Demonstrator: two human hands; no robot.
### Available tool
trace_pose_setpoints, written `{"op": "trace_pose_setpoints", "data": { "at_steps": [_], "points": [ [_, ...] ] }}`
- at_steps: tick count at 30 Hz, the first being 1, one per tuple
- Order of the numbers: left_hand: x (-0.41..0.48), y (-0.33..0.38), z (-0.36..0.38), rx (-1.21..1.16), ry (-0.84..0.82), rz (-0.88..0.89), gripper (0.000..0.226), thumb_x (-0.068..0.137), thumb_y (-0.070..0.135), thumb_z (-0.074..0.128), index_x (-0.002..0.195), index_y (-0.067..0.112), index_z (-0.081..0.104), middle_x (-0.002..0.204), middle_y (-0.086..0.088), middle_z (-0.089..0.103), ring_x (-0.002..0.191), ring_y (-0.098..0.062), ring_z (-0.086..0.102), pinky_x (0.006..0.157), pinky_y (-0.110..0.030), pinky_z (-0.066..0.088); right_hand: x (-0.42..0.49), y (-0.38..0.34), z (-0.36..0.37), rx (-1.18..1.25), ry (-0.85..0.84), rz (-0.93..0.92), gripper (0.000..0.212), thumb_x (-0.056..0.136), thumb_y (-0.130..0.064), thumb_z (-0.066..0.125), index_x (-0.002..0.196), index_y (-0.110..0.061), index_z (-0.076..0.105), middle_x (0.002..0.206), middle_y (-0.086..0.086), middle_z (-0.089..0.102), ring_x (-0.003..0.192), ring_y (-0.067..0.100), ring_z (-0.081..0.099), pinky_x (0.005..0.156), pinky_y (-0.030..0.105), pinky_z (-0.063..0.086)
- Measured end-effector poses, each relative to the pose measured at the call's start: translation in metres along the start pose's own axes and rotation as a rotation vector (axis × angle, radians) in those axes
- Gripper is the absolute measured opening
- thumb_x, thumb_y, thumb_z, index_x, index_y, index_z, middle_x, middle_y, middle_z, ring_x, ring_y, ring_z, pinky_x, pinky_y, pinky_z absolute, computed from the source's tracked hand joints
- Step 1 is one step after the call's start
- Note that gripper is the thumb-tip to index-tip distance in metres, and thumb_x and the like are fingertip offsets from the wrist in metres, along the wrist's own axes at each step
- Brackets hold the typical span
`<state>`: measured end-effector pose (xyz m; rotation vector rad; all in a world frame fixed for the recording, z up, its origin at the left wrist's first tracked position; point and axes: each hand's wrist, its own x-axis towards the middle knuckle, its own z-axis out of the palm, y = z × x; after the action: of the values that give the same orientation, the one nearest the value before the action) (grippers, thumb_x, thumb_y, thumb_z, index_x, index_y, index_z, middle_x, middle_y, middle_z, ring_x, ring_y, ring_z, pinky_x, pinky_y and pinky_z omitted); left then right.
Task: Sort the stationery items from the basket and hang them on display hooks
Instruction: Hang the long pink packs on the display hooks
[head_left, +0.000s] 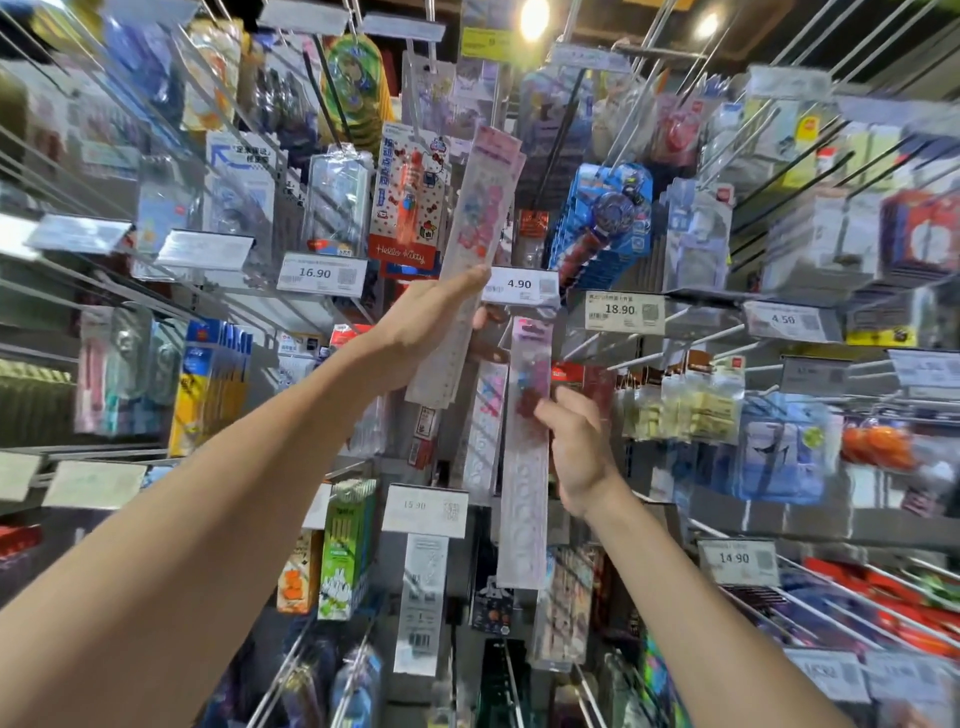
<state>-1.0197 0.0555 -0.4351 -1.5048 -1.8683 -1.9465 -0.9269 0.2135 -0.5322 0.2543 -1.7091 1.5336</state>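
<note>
A shop display wall (779, 522) fills the whole frame, bristling with long metal hooks (597, 343) that fan out toward every edge, and two ceiling lights (535, 18) glow at the top right of centre. Hanging goods crowd it: a blue toy pack (605, 218) right of centre, a Hello Kitty card (408, 208) just left of centre, and a green box (345, 551) in the lower middle. White price tags reading 16.90 (317, 273), 4.90 (519, 285) and 18.90 (621, 310) run in a row across the middle. At centre the left hand (441, 322) grips the tilted ruler pack (480, 218), fingers wrapped behind it, its pink top leaning up and right. Just below, the right hand (576, 447) pinches the upright ruler pack (524, 493) at its right edge with curled fingertips; that pack hangs down past a 15.90 tag (423, 509).
</note>
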Motion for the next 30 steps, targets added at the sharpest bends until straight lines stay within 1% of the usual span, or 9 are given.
{"op": "trace_pose_setpoints", "data": {
  "at_steps": [2, 3, 6, 9, 13, 17, 22, 26, 30],
  "points": [
    [0.003, -0.002, -0.001, 0.027, 0.008, 0.005, 0.052, 0.085, 0.067, 0.053, 0.091, 0.019, 0.072, 0.093, -0.001, 0.074, 0.108, -0.029, 0.067, 0.108, -0.056, 0.041, 0.004, 0.003, -0.002, -0.078, 0.031, 0.036, 0.023, 0.101, -0.005, 0.052, 0.096, -0.012, 0.073, 0.096, 0.009, 0.076, 0.088, 0.018, 0.071, 0.076, 0.035, 0.058],
    [0.004, -0.003, -0.002, 0.030, 0.015, 0.013, 0.052, 0.085, 0.067, 0.052, 0.091, 0.020, 0.072, 0.097, 0.001, 0.073, 0.108, -0.025, 0.065, 0.108, -0.054, 0.039, 0.008, 0.004, -0.002, -0.109, 0.035, 0.045, 0.021, 0.101, -0.007, 0.054, 0.096, -0.013, 0.073, 0.094, 0.005, 0.077, 0.088, 0.016, 0.071, 0.078, 0.037, 0.057],
    [0.001, -0.002, -0.002, -0.036, 0.049, 0.030, 0.066, 0.096, 0.064, 0.052, 0.146, 0.020, 0.056, 0.158, -0.001, 0.047, 0.142, -0.014, 0.038, 0.122, -0.053, 0.019, 0.021, 0.004, -0.001, -0.204, 0.047, 0.061, 0.016, 0.101, -0.014, 0.057, 0.096, -0.015, 0.072, 0.090, -0.001, 0.074, 0.089, 0.015, 0.068, 0.081, 0.038, 0.052],
    [-0.005, 0.002, -0.003, -0.098, 0.097, 0.046, 0.067, 0.100, 0.059, 0.050, 0.156, 0.023, 0.041, 0.168, -0.001, 0.028, 0.155, -0.024, 0.022, 0.124, -0.053, 0.010, 0.030, 0.006, 0.000, -0.203, 0.070, 0.074, 0.017, 0.095, -0.017, 0.057, 0.097, -0.006, 0.069, 0.092, 0.005, 0.070, 0.090, 0.020, 0.064, 0.082, 0.039, 0.048],
    [-0.006, 0.006, -0.001, -0.149, 0.054, -0.011, 0.068, 0.100, 0.060, 0.050, 0.155, 0.021, 0.044, 0.161, -0.014, 0.042, 0.150, -0.039, 0.034, 0.124, -0.064, 0.018, 0.036, 0.007, 0.003, -0.267, 0.089, 0.110, 0.046, 0.081, -0.035, 0.055, 0.111, -0.002, 0.066, 0.111, 0.021, 0.070, 0.099, 0.025, 0.062, 0.090, 0.043, 0.047],
    [-0.002, 0.004, -0.002, -0.126, 0.050, -0.002, 0.069, 0.100, 0.060, 0.049, 0.156, 0.019, 0.043, 0.159, -0.011, 0.045, 0.148, -0.036, 0.040, 0.124, -0.062, 0.020, 0.041, 0.010, 0.004, -0.347, 0.098, 0.166, 0.049, 0.079, -0.047, 0.056, 0.112, -0.011, 0.064, 0.115, 0.016, 0.068, 0.110, 0.034, 0.062, 0.104, 0.058, 0.046],
    [-0.003, 0.004, -0.002, -0.122, 0.060, -0.006, 0.069, 0.099, 0.061, 0.051, 0.155, 0.020, 0.045, 0.159, -0.008, 0.046, 0.148, -0.032, 0.040, 0.125, -0.060, 0.021, 0.042, 0.010, 0.009, -0.335, 0.092, 0.184, 0.052, 0.078, -0.046, 0.058, 0.115, -0.010, 0.064, 0.119, 0.015, 0.066, 0.113, 0.033, 0.062, 0.105, 0.057, 0.046],
    [-0.002, 0.001, -0.001, -0.093, 0.048, 0.038, 0.063, 0.102, 0.055, 0.049, 0.156, 0.023, 0.041, 0.166, 0.001, 0.032, 0.154, -0.022, 0.026, 0.124, -0.050, 0.013, 0.045, 0.012, 0.011, -0.323, 0.103, 0.204, 0.038, 0.084, -0.041, 0.058, 0.111, -0.014, 0.060, 0.117, 0.012, 0.063, 0.112, 0.030, 0.060, 0.104, 0.053, 0.047],
    [-0.008, 0.006, 0.000, -0.145, 0.036, 0.000, 0.069, 0.097, 0.060, 0.056, 0.152, 0.020, 0.046, 0.164, -0.014, 0.035, 0.152, -0.039, 0.031, 0.124, -0.063, 0.019, 0.058, 0.023, 0.008, -0.320, 0.117, 0.143, 0.009, 0.102, -0.029, 0.059, 0.095, -0.023, 0.062, 0.101, -0.002, 0.066, 0.103, 0.023, 0.060, 0.092, 0.037, 0.048]
  ]
}}
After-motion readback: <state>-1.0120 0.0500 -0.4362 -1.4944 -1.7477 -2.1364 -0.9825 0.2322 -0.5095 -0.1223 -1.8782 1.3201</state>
